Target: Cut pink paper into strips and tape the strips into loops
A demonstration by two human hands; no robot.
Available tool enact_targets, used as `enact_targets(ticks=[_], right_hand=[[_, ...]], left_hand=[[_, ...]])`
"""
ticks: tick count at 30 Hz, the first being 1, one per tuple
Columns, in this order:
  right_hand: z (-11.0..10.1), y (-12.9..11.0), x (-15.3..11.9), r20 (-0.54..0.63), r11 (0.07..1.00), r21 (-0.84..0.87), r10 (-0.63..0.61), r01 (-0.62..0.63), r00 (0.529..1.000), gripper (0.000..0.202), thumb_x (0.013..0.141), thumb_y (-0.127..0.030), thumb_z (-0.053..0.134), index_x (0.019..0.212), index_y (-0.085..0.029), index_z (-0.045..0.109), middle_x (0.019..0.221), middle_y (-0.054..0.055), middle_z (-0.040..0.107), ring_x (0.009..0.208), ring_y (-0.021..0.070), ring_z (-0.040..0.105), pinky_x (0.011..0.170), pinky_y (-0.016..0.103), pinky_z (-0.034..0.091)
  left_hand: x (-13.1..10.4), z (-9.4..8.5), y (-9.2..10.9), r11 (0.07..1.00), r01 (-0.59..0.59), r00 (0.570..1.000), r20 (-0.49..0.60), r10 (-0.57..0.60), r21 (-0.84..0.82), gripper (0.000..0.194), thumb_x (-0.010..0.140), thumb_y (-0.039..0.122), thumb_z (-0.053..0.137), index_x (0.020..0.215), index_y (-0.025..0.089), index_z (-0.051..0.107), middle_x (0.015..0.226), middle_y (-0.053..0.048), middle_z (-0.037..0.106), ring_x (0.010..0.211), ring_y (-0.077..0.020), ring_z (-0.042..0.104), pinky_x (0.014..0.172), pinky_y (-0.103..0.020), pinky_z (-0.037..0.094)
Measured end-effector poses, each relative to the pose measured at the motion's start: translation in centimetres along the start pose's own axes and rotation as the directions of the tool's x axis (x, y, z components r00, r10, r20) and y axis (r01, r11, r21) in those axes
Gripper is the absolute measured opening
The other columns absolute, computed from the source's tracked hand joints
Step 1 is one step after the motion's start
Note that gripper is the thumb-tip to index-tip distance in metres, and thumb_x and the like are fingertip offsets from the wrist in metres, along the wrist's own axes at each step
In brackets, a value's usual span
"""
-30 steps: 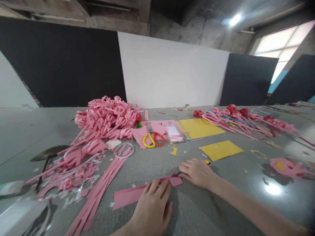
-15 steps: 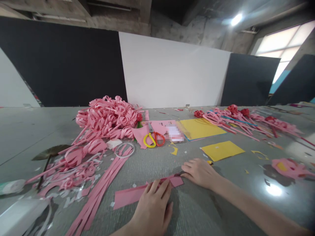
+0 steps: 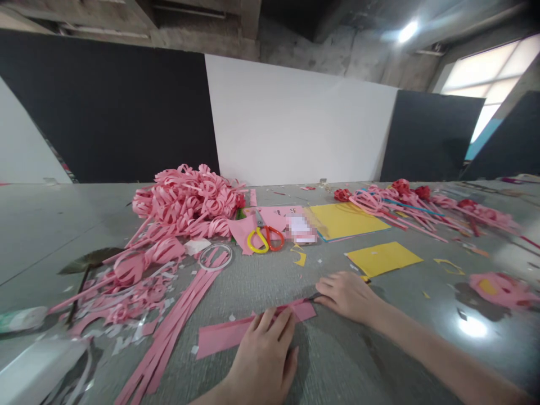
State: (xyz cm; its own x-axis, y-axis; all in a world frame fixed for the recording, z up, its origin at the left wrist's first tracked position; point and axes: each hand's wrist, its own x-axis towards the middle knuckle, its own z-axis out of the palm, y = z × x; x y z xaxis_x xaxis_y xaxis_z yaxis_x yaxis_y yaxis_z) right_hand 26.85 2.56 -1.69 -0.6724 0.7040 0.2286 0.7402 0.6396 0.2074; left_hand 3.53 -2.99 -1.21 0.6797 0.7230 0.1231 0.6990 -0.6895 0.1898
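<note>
My left hand (image 3: 265,354) lies flat with its fingers stretched over a pink paper strip (image 3: 223,337), pressing it to the grey floor. A narrow darker pink edge or fold runs along the strip's far side. My right hand (image 3: 343,295) is closed at the strip's right end. From its fingers a thin dark tip points left along the paper, and a yellow-and-black end (image 3: 365,278) shows behind the hand; it looks like a utility knife, mostly hidden by the hand. Beyond the hands lie scissors (image 3: 259,241) with one yellow and one red handle.
A heap of curled pink paper (image 3: 185,197) stands at the left, with long pink strips (image 3: 172,332) and a tape roll (image 3: 230,257) nearer. Yellow paper (image 3: 383,259), a phone (image 3: 301,229) and pink-and-red paper flowers (image 3: 405,202) lie farther off. A white box (image 3: 42,368) sits front left.
Both hands keep nearly the same place and pose on the strip. The whole view has shifted very slightly; nothing was taken up or let go.
</note>
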Motion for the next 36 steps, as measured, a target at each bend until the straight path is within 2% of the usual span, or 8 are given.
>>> enact_targets(ticks=[7, 16, 23, 29, 33, 36], right_hand=[[-0.1, 0.1, -0.1, 0.005, 1.000, -0.007, 0.001, -0.001, 1.000, 0.025, 0.087, -0.037, 0.042, 0.073, -0.019, 0.052, 0.068, -0.001, 0.059, 0.062, 0.0146, 0.053, 0.054, 0.025, 0.025], [-0.2, 0.6, -0.3, 0.006, 1.000, 0.012, 0.010, -0.010, 1.000, 0.026, 0.087, -0.035, 0.042, 0.070, -0.018, 0.053, 0.067, 0.000, 0.059, 0.061, 0.0138, 0.053, 0.054, 0.025, 0.024], [-0.3, 1.1, -0.6, 0.009, 1.000, 0.026, 0.014, -0.015, 1.000, 0.027, 0.086, -0.036, 0.041, 0.069, -0.018, 0.053, 0.065, 0.000, 0.059, 0.059, 0.0135, 0.053, 0.053, 0.024, 0.023], [-0.4, 2.7, -1.2, 0.040, 0.996, 0.017, 0.083, -0.084, 0.996, 0.028, 0.086, -0.035, 0.040, 0.068, -0.018, 0.053, 0.064, 0.001, 0.061, 0.058, 0.0145, 0.055, 0.052, 0.025, 0.023], [-0.3, 2.7, -1.2, 0.081, 0.992, 0.027, 0.117, -0.120, 0.990, 0.027, 0.085, -0.036, 0.040, 0.067, -0.019, 0.051, 0.064, 0.001, 0.061, 0.058, 0.0160, 0.057, 0.050, 0.025, 0.023], [-0.4, 2.5, -1.0, 0.067, 0.967, 0.082, 0.237, -0.242, 0.969, 0.028, 0.085, -0.037, 0.039, 0.067, -0.020, 0.052, 0.062, 0.001, 0.061, 0.056, 0.0164, 0.056, 0.049, 0.025, 0.023]], left_hand=[[0.0, -0.2, 0.2, 1.000, 0.019, 1.000, 0.022, -0.019, -0.012, 0.043, 0.080, 0.022, 0.038, 0.122, 0.017, 0.042, 0.126, -0.006, 0.045, 0.111, -0.0271, 0.040, 0.091, -0.048, 0.037], [-0.2, 0.4, -0.1, 0.999, 0.025, 1.000, -0.014, -0.026, -0.045, 0.041, 0.082, 0.026, 0.037, 0.123, 0.020, 0.041, 0.125, -0.004, 0.047, 0.110, -0.0265, 0.040, 0.091, -0.048, 0.037], [-0.1, 0.1, -0.1, 0.998, 0.031, 0.999, -0.014, -0.032, -0.055, 0.040, 0.082, 0.027, 0.038, 0.122, 0.021, 0.042, 0.124, -0.004, 0.047, 0.110, -0.0267, 0.040, 0.091, -0.048, 0.037], [-0.2, 0.3, -0.2, 0.998, 0.017, 0.999, -0.041, -0.019, -0.054, 0.040, 0.080, 0.023, 0.040, 0.119, 0.020, 0.044, 0.121, -0.007, 0.049, 0.107, -0.0265, 0.043, 0.089, -0.048, 0.038], [0.1, 0.2, -0.8, 0.999, 0.015, 0.992, -0.123, -0.020, -0.039, 0.037, 0.074, 0.021, 0.048, 0.111, 0.020, 0.051, 0.127, -0.010, 0.040, 0.115, -0.0305, 0.034, 0.091, -0.049, 0.035], [0.9, -0.2, -1.3, 0.991, -0.014, 0.990, -0.142, -0.005, -0.135, 0.029, 0.075, 0.017, 0.048, 0.102, 0.021, 0.054, 0.117, -0.007, 0.049, 0.108, -0.0249, 0.042, 0.089, -0.042, 0.038]])
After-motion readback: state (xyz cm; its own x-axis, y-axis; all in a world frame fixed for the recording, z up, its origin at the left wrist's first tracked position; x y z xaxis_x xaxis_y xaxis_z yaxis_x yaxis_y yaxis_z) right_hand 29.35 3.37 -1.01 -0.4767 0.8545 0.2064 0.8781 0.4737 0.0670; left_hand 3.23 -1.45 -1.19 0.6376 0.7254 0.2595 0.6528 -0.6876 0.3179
